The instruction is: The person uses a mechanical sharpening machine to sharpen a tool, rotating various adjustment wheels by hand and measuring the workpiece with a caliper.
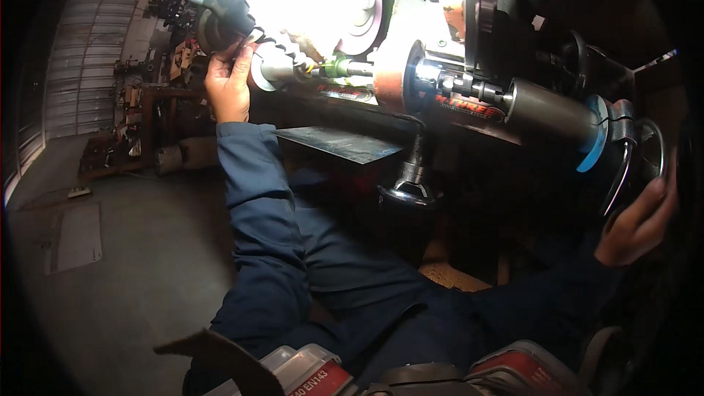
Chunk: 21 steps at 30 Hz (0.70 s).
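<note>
Beside the left hand [229, 82], a chuck [273, 66]; right hand [639, 221] grips handwheel [639, 155].

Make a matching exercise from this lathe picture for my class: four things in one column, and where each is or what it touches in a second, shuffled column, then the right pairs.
Things
1. left hand
2. right hand
3. blue ring
4. flat dark metal plate

Places
A. around the right end of the grey cylinder
B. on the handwheel at the far right
C. below the machine's bed, above the person's lap
D. up at the dark knob, upper left

Pairs: 1-D, 2-B, 3-A, 4-C
</note>
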### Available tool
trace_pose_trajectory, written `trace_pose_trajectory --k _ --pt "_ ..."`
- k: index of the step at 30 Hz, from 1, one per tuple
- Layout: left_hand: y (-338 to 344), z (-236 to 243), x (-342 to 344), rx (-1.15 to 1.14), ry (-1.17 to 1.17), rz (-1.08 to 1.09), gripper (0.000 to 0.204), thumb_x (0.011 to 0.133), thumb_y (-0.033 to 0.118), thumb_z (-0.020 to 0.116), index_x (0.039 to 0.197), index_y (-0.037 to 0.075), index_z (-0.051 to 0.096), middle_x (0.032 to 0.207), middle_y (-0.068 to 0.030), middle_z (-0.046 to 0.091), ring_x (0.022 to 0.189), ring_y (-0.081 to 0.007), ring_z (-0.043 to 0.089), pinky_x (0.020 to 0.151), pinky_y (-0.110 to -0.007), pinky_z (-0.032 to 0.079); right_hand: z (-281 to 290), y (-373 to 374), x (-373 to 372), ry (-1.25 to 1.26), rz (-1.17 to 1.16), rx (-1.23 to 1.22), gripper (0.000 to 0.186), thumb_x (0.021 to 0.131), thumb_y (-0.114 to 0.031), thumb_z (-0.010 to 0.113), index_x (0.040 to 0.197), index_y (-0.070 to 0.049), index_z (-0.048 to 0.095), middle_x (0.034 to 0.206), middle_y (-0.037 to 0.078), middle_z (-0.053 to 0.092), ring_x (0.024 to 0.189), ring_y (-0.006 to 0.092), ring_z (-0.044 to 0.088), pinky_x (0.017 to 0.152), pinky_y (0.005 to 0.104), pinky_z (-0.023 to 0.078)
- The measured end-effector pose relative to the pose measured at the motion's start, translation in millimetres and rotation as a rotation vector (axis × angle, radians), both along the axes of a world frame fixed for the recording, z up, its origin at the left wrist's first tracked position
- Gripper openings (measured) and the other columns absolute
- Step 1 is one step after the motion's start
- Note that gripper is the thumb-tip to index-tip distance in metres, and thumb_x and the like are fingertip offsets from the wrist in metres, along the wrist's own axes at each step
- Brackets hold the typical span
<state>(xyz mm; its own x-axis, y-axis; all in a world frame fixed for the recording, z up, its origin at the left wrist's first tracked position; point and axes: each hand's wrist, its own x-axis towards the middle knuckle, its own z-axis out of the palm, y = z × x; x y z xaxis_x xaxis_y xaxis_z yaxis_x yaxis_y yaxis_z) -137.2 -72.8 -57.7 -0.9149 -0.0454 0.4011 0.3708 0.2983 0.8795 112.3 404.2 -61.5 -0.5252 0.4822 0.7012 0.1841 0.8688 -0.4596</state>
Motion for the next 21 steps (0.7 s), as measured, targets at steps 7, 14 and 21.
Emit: trace_pose_trajectory --k 7,14,21 --pt "-1 2 4 0.019 -0.002 0.008 0.022 0.084 0.000 0.065 0.104 -0.005 0.057 0.102 -0.0142 0.064 0.091 -0.0181 0.063 0.085 -0.028 0.048 -7 2 -10 -0.010 -0.022 -0.096 0.031 0.100 -0.016 0.036 0.121 -0.007 0.058 0.098 0.011 0.067 0.087 0.0179 0.066 0.072 0.0285 0.053" --pt "-1 3 2 0.002 0.002 0.015 0.022 0.083 0.001 0.066 0.103 -0.005 0.057 0.099 -0.0139 0.065 0.090 -0.0176 0.063 0.083 -0.028 0.049 10 22 -12 -0.350 -0.033 -0.128 0.032 0.099 -0.026 0.041 0.122 -0.012 0.058 0.111 0.006 0.065 0.092 0.0148 0.064 0.075 0.0239 0.050" --pt "-3 5 0 -0.079 0.028 0.054 0.021 0.082 0.004 0.068 0.099 -0.005 0.059 0.101 -0.0144 0.065 0.095 -0.0177 0.061 0.084 -0.029 0.049 14 45 -25 -0.562 -0.035 -0.071 0.035 0.098 -0.032 0.041 0.122 -0.013 0.058 0.119 0.007 0.060 0.113 0.0221 0.055 0.097 0.0322 0.040"
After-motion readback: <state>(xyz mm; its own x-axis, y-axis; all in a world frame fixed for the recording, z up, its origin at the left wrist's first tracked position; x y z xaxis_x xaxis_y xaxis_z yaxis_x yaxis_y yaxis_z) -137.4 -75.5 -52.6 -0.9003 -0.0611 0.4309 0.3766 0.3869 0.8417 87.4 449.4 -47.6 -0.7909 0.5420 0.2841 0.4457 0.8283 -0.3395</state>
